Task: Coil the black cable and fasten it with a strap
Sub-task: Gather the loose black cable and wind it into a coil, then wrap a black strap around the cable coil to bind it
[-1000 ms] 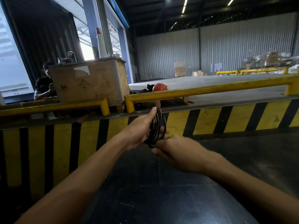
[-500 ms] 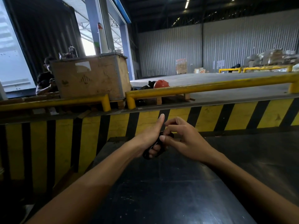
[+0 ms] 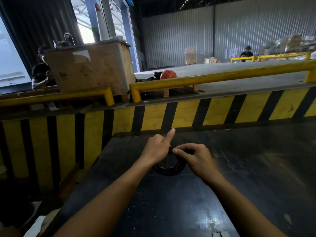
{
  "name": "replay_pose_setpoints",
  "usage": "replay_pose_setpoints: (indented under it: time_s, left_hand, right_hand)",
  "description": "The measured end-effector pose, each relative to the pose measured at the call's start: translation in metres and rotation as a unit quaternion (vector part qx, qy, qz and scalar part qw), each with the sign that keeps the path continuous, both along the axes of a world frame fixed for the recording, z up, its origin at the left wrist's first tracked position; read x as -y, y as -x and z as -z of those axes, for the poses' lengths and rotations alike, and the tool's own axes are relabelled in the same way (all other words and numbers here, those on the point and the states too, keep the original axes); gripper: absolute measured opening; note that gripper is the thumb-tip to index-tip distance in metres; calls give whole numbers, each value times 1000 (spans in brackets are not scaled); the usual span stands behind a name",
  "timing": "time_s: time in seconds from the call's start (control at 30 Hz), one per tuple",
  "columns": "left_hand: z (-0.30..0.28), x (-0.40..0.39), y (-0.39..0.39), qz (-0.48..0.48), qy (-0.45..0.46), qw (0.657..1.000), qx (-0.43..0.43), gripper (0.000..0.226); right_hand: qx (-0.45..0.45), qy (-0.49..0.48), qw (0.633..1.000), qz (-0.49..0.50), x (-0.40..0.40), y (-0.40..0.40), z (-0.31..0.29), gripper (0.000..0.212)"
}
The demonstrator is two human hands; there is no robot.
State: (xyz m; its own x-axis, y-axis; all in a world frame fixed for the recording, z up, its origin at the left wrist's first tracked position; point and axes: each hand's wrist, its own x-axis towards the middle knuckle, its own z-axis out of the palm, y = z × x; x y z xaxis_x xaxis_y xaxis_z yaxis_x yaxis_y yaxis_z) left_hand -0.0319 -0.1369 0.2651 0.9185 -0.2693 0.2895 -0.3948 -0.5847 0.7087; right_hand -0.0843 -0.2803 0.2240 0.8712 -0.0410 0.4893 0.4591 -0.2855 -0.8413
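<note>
The black cable (image 3: 168, 168) is already wound into a small coil; its near arc hangs just above the dark table (image 3: 256, 168), or perhaps rests on it (cable and surface are both black, so I cannot tell which); the far part is hidden between the two hands. The left hand (image 3: 156, 151) is closed around the coil's far-left side, its index finger sticking straight out toward the far striped barrier (image 3: 213, 110); the right hand (image 3: 196, 158) is curled, thumb and forefinger pinched on a small black piece at the top of the coil, touching the left hand there. That piece is probably the strap, though it is too small and dark to be sure; so the step in hand looks like the fastening, with coiling done. The next move calls for drawing the strap snug around all the loops and closing it, while the left hand holds the turns bunched so none slips free.
</note>
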Motion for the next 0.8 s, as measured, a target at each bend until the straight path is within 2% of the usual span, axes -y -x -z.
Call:
replay_pose_setpoints:
  time_s: [0.2, 0.3, 0.4, 0.47, 0.6, 0.7, 0.8]
  left_hand:
    - [67, 15, 12, 51, -12, 995, 83, 63]
    - [98, 25, 17, 63, -22, 995, 72, 60]
    - [123, 31, 19, 75, -81, 993, 43, 61]
    - [136, 30, 19, 87, -112, 990, 13, 61]
    - [159, 22, 15, 86, -160, 982, -58, 57]
    - [174, 17, 15, 78, -190, 975, -89, 56]
    - [185, 14, 16, 74, -205, 969, -116, 55]
  right_hand:
    - [-57, -46, 997, 29, 16, 14, 46, 5]
    - [-89, -54, 994, 42, 26, 21, 77, 3]
    - [-180, -100, 975, 78, 48, 25, 117, 16]
    - [-259, -45, 957, 120, 71, 28, 150, 20]
    - [-403, 184, 884, 152, 110, 38, 215, 25]
    - [-452, 260, 842, 139, 116, 48, 250, 35]
    - [-454, 285, 833, 139, 112, 53, 263, 42]
